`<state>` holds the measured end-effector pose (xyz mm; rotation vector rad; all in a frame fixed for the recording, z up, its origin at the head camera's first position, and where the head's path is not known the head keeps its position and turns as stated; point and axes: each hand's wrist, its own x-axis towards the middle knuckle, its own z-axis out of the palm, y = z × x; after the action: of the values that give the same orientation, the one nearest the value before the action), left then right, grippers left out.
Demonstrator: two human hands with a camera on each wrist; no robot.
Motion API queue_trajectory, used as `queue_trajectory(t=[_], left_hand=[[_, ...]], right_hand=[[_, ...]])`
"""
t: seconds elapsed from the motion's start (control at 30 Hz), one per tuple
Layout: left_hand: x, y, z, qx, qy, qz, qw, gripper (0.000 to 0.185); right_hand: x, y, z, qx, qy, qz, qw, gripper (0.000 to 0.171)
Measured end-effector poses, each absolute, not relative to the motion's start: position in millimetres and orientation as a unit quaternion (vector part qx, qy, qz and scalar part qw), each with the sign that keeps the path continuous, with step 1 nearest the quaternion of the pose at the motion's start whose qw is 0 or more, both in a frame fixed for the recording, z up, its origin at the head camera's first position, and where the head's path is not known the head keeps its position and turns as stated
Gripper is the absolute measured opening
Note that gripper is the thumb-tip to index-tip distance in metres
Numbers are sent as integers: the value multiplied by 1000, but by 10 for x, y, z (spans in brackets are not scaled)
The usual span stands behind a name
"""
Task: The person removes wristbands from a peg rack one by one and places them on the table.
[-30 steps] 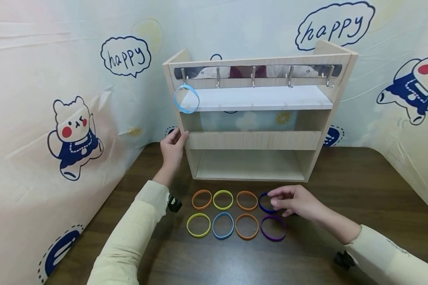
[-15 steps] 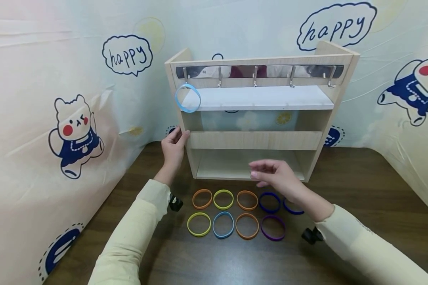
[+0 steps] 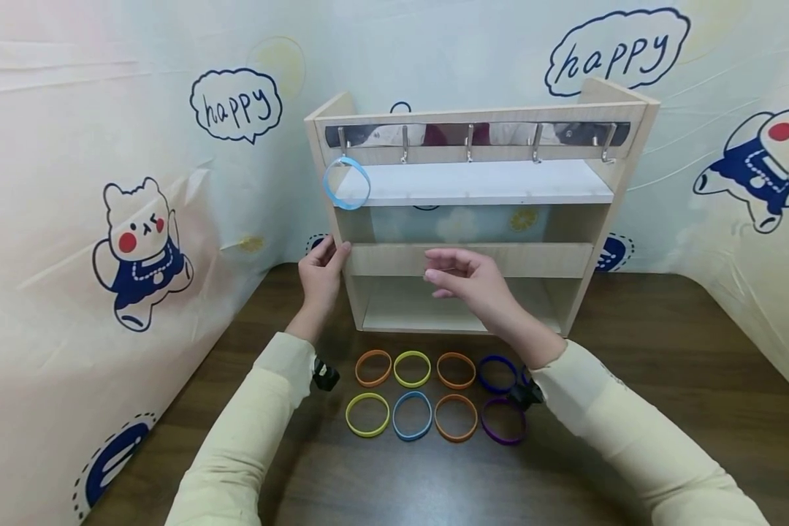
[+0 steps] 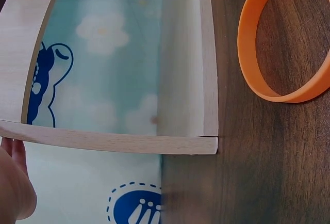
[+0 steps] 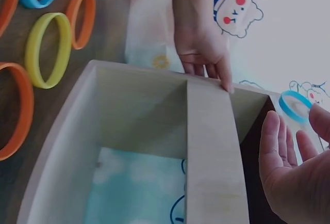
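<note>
My left hand [image 3: 320, 281] grips the left side panel of a small wooden shelf [image 3: 473, 259], thumb on its front edge and fingers behind. In the right wrist view that same hand is at the panel by the crossboard [image 5: 214, 146]. My right hand [image 3: 470, 281] is raised in front of the shelf's middle board, fingers loosely bent and holding nothing. A light blue wristband [image 3: 347, 183] hangs from the leftmost metal hook [image 3: 342, 140]. Two rows of silicone wristbands lie on the table, among them an orange one [image 3: 372, 352] and a dark blue one [image 3: 497, 358].
The other hooks on the metal strip [image 3: 437, 134] carry no bands. A second dark blue band is mostly hidden behind the black right wrist camera [image 3: 526, 393]. The brown table [image 3: 381, 482] is backed by a printed cloth [image 3: 250, 183].
My right hand has moved up and left from the dark blue wristbands to the front of the shelf. My left hand has stayed on the side panel. The wristbands lie as before.
</note>
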<state>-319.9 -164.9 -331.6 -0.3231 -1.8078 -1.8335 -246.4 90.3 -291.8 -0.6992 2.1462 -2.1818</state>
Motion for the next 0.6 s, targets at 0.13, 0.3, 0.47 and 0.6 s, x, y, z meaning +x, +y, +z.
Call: queue_trajectory(t=[0.13,0.3,0.47,0.6], left_hand=[[-3204,-1656,-3316,-116,-674,-679,268,39],[-3207,-1657,-3318,-113,-676,-678,265,39],[-3223,-1662,-3331,-114,-673,-680,267,38],[-3292,-1684,-3388,-112,-669,-685,268,37]], right_hand=[[-2523,802,-2818,-228,673,-703,-3,41],[-2596,681,-2673,-232,662,-712,-17,38],[-2679,552,-2531,-226,637,-736,-38,37],[-2732,469,-2456,-228,615,-754,-51,41]])
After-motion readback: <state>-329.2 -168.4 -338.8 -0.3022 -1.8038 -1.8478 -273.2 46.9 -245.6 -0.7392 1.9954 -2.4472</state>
